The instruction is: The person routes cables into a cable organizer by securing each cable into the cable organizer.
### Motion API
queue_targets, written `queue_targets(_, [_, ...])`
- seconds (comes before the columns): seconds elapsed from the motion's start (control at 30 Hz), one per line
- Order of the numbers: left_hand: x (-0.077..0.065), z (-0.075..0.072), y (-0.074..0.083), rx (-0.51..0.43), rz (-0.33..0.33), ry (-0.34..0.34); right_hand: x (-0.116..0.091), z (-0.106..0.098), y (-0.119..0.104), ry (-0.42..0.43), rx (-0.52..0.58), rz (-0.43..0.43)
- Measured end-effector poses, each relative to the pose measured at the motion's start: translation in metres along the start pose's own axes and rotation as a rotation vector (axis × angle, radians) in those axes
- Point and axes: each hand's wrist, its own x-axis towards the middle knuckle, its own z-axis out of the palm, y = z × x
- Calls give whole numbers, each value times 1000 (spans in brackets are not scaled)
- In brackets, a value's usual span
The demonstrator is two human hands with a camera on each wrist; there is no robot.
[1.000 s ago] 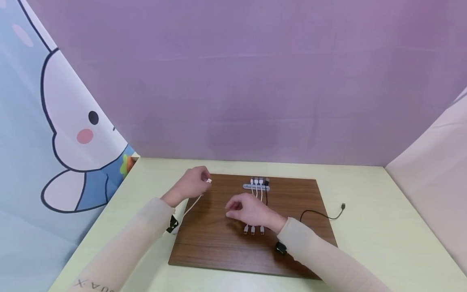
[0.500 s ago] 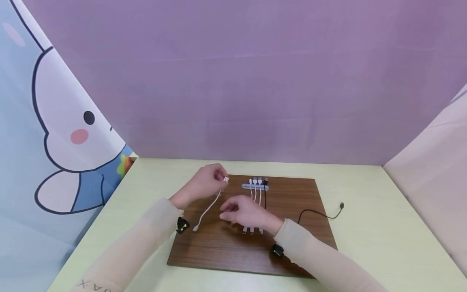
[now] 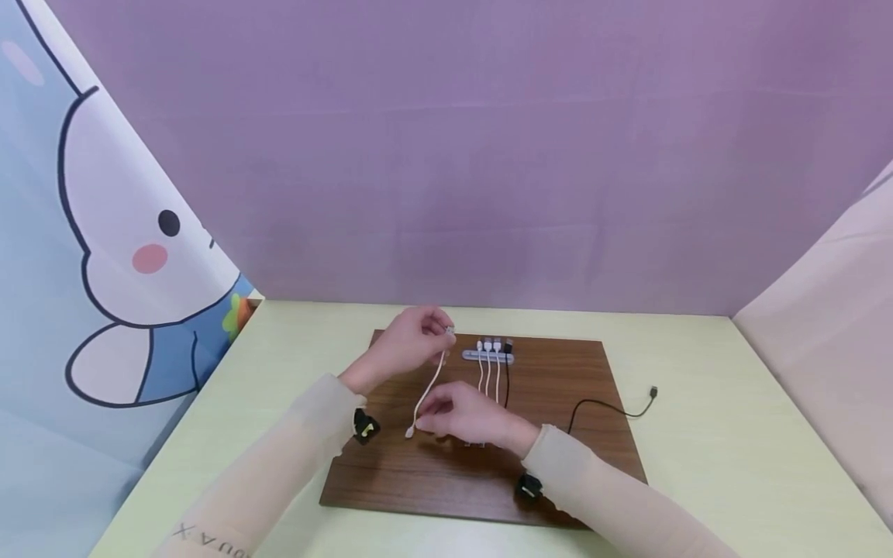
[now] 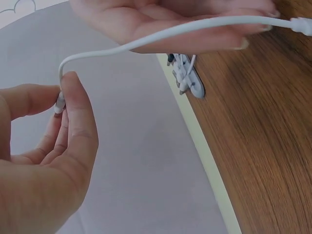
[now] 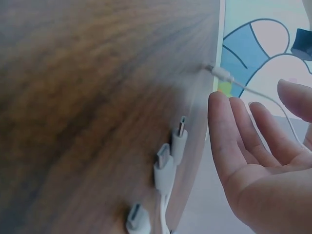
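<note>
My left hand point(image 3: 413, 341) pinches one end of a white charging cable point(image 3: 430, 385) between thumb and fingertips, above the wooden board's far left part. The cable hangs down from there to a small white connector point(image 3: 409, 432) at its free end. Beside that lower end is my right hand point(image 3: 463, 415). In the right wrist view its fingers point(image 5: 224, 131) are extended and the thumb stands apart, with the cable passing behind them. A pale cable holder point(image 3: 469, 356) near the board's far edge has several cables set in it, white ones and a black one.
Everything is over a dark brown wooden board point(image 3: 558, 387) on a pale yellow table point(image 3: 711, 434). Several white connectors point(image 5: 164, 170) lie on the board near my right hand. A black cable point(image 3: 607, 403) runs off the board's right side. A purple curtain point(image 3: 488, 194) hangs behind.
My left hand has carried the white cable rightward from the board's left edge toward the holder. The right hand has shifted slightly left and nearer me, and the cable's free end now hangs beside it.
</note>
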Motion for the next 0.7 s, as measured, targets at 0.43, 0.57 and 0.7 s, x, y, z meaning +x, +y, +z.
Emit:
queue_targets(0.43, [18,6,2,-98,-64,91,-6,-3,7,36,50,45])
queue_targets(0.57, [28,7,0,-125,-45,97,-8,-7,9,80,-50,24])
queue_targets(0.7, [38,10,-3,-166,-44,87,-11,-10,10,112,-128,22])
